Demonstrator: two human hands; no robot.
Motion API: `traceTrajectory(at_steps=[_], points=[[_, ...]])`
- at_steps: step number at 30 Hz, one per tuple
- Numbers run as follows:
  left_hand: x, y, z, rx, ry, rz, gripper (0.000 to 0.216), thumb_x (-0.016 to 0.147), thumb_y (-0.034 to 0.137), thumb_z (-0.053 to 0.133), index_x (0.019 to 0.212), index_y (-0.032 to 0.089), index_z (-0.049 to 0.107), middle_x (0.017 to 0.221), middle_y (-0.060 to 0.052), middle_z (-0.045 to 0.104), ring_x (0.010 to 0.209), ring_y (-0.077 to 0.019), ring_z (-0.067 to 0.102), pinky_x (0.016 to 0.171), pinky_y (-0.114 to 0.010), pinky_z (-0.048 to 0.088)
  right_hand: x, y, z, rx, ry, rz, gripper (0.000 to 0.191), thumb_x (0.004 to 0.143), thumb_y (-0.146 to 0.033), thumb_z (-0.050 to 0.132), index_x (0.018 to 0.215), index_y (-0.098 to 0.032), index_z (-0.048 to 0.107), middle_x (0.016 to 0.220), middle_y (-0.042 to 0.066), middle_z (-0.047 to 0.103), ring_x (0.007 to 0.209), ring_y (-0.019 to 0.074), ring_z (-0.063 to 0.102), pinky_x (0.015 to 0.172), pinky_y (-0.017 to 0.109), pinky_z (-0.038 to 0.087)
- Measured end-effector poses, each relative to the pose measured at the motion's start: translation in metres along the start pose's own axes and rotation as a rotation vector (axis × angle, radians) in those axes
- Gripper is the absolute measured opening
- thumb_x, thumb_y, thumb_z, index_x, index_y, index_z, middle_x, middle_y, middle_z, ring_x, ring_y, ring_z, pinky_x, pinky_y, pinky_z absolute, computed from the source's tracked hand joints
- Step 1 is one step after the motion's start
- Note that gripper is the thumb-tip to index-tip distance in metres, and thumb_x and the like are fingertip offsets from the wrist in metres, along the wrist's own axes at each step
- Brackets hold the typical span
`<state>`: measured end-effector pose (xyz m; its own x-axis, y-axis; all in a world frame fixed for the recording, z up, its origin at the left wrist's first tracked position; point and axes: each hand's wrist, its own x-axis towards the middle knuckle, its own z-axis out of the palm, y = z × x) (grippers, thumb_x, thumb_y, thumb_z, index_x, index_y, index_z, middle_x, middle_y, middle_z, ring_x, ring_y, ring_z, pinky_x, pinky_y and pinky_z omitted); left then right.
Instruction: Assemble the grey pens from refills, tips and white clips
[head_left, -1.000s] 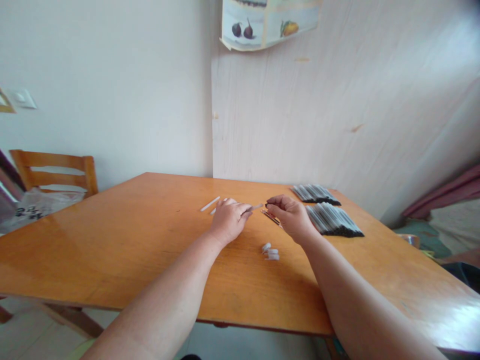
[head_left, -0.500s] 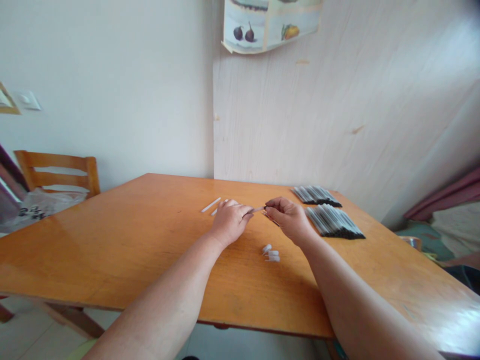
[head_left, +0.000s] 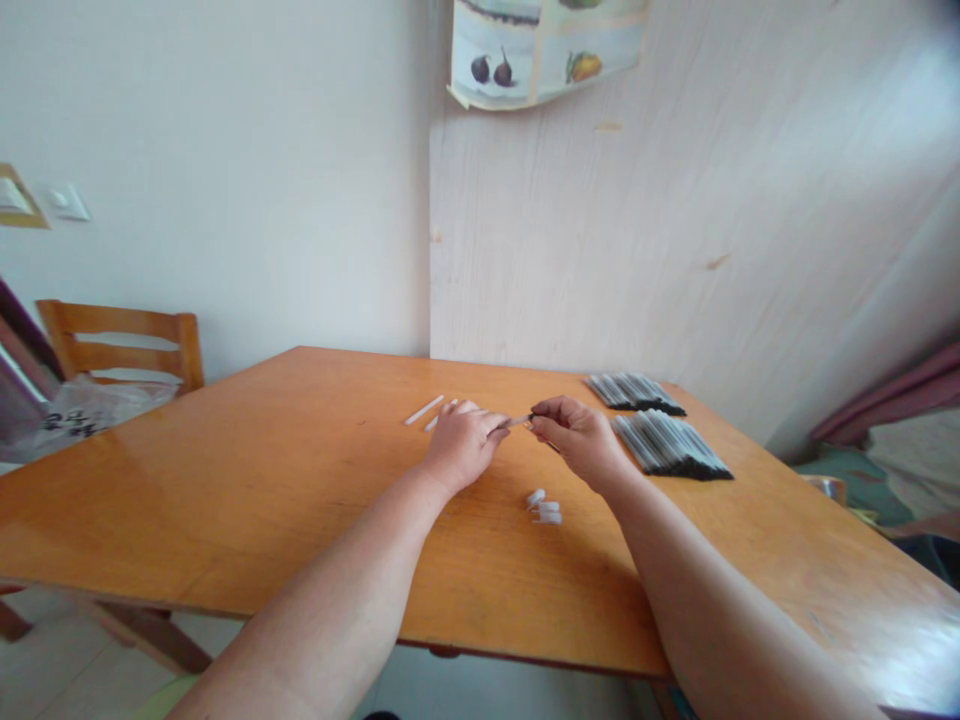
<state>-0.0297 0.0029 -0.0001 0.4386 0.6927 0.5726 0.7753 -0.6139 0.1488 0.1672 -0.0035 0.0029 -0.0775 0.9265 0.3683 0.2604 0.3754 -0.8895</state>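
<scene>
Left hand (head_left: 466, 445) pinches a pale tube (head_left: 517, 421) over the table (head_left: 285, 480); right hand (head_left: 571, 436) grips its dark end, perhaps a separate plug, too small to tell. Two bundles (head_left: 666, 440) of black-ended tubes look finished; white sticks (head_left: 424, 410) and small pieces (head_left: 550, 518) lie unused.

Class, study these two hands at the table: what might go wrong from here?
The slim pale piece in the left hand reaches a small dark tip at the right hand; a loose pinch might let either slip.

The small whitish pieces lie close by on the table; a passing arm could scatter them.

The nearer stack of dark-ended sticks sits beside the right hand; a knock might spread it.
</scene>
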Motion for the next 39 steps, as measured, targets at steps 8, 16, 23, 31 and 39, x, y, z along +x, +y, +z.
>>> traceTrajectory(at_steps=[8, 16, 23, 31, 39], points=[[0.0, 0.001, -0.001, -0.018, -0.02, 0.023, 0.026, 0.092, 0.035, 0.046, 0.101, 0.027, 0.069, 0.086, -0.005, 0.071, 0.086, -0.0204, 0.056, 0.082, -0.036, 0.034, -0.001, -0.003, -0.005, -0.035, -0.049, 0.015, 0.03, 0.074, -0.041, 0.061, 0.092, -0.018, 0.061, 0.07, 0.0, 0.06, 0.06, 0.0113, 0.051, 0.053, 0.023, 0.037], [-0.001, 0.001, 0.001, -0.02, -0.005, 0.046, 0.024, 0.091, 0.036, 0.049, 0.099, 0.027, 0.07, 0.081, -0.005, 0.07, 0.084, -0.0213, 0.055, 0.079, -0.035, 0.034, -0.001, -0.005, -0.011, -0.119, -0.119, -0.005, 0.022, 0.078, -0.039, 0.059, 0.084, -0.018, 0.061, 0.068, 0.0, 0.06, 0.06, 0.0118, 0.054, 0.054, 0.023, 0.04], [-0.002, 0.005, 0.0, -0.021, -0.021, 0.043, 0.024, 0.09, 0.037, 0.05, 0.098, 0.028, 0.07, 0.081, -0.005, 0.07, 0.086, -0.0216, 0.056, 0.081, -0.037, 0.034, -0.003, -0.007, -0.011, -0.373, -0.058, -0.059, 0.034, 0.086, -0.048, 0.049, 0.07, -0.019, 0.057, 0.06, 0.0, 0.058, 0.053, 0.0112, 0.049, 0.05, 0.023, 0.036], [-0.001, 0.006, 0.002, -0.028, 0.016, 0.064, 0.022, 0.089, 0.035, 0.052, 0.1, 0.027, 0.07, 0.083, -0.004, 0.071, 0.084, -0.0206, 0.055, 0.081, -0.036, 0.034, -0.001, 0.0, -0.006, -0.334, -0.054, -0.01, 0.056, 0.09, -0.061, 0.032, 0.061, -0.019, 0.054, 0.052, 0.001, 0.053, 0.049, 0.0127, 0.049, 0.05, 0.025, 0.036], [-0.001, 0.004, 0.001, -0.02, 0.001, 0.022, 0.023, 0.09, 0.036, 0.05, 0.097, 0.026, 0.07, 0.084, -0.005, 0.071, 0.086, -0.0216, 0.056, 0.08, -0.037, 0.035, -0.005, -0.008, -0.008, -0.297, -0.025, -0.106, 0.027, 0.085, -0.045, 0.052, 0.082, -0.019, 0.058, 0.067, -0.001, 0.058, 0.058, 0.0114, 0.049, 0.054, 0.023, 0.036]])
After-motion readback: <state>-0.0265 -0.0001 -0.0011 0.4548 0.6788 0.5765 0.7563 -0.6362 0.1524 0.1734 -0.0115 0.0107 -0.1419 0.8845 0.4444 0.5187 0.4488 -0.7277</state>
